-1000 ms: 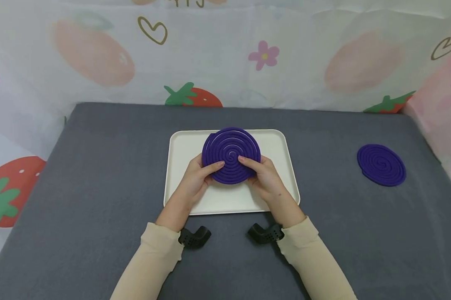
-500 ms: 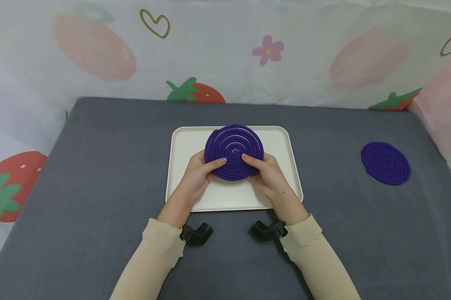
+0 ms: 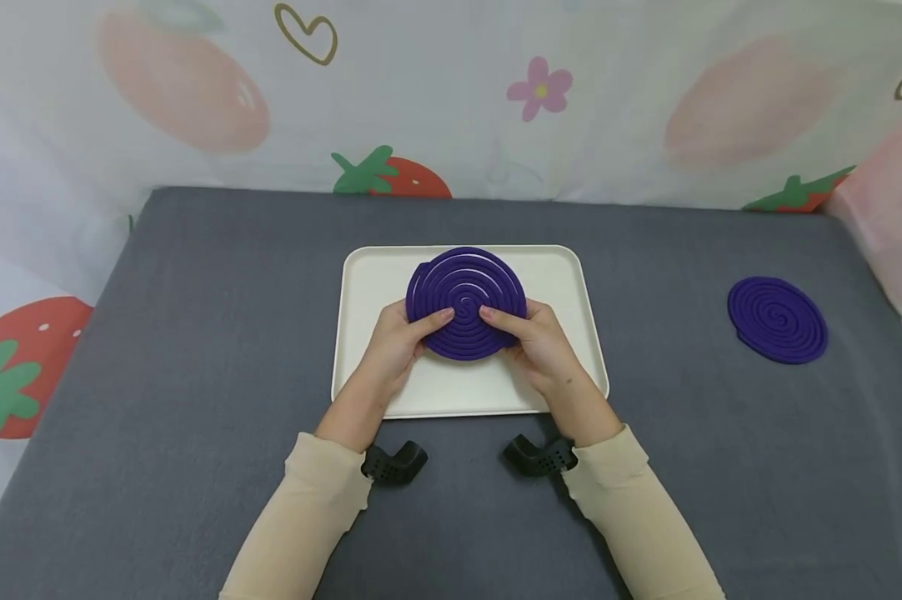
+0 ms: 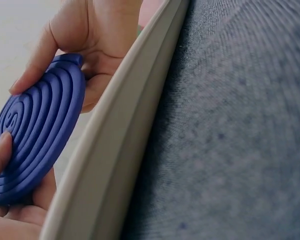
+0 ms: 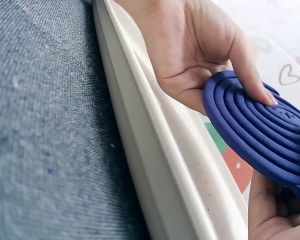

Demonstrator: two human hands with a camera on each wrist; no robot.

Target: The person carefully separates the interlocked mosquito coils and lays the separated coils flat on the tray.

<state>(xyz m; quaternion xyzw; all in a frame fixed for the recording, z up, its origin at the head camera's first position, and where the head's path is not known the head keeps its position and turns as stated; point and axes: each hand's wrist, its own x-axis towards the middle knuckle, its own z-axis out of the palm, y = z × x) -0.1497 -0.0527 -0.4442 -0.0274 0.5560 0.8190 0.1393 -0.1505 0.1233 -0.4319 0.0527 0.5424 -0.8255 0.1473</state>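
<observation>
A round purple mat point(image 3: 466, 275), coiled in a flat spiral like a coaster, is held up over the white tray point(image 3: 451, 398) in the head view. My left hand point(image 3: 389, 346) grips its left side, thumb on the upper face. On the right side my right hand point(image 3: 544, 350) pinches it the same way, with the two thumb tips near the spiral's centre. The other fingers go behind the mat and are mostly hidden. Both wrist views show the mat point(image 4: 45, 120) tilted, its edge standing above the tray's rim.
A second purple spiral mat point(image 3: 777, 321) lies on the grey cloth-covered table point(image 3: 196, 375) at the right. Behind the table hangs a pale curtain point(image 3: 451, 83) printed with fruit and flowers. Each wrist wears a black camera band point(image 3: 394, 464).
The head view has tipped slightly, so the table and tray appear higher in it. Both hands keep the same hold on the mat, which stays over the tray.
</observation>
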